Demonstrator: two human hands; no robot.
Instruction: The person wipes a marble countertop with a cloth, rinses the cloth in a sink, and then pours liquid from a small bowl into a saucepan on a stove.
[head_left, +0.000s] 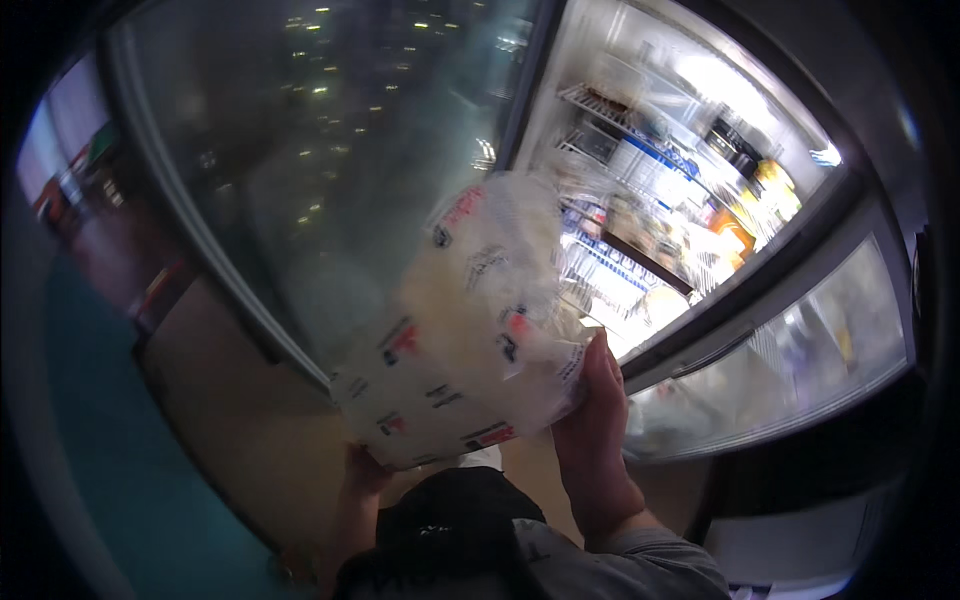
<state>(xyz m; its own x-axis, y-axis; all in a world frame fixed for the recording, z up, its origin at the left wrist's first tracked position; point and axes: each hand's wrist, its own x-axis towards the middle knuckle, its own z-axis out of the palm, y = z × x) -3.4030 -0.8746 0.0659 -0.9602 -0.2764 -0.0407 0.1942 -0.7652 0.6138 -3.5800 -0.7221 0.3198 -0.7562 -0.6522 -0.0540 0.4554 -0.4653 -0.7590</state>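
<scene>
A large whitish translucent plastic bag, printed in red and black, is held up before my chest. Something pale fills it, but the contents cannot be made out. My right hand grips its right side, with the thumb along the edge. At the lower left corner my left hand holds the bag from beneath, its fingers mostly hidden. Just beyond the bag stands a lit refrigerator, whose opening is to the upper right.
An open glass door, fogged and full of reflections, spans the upper left. Wire shelves inside the refrigerator carry several packages and a dark container. Another glass door lies to the right. Brown floor shows below.
</scene>
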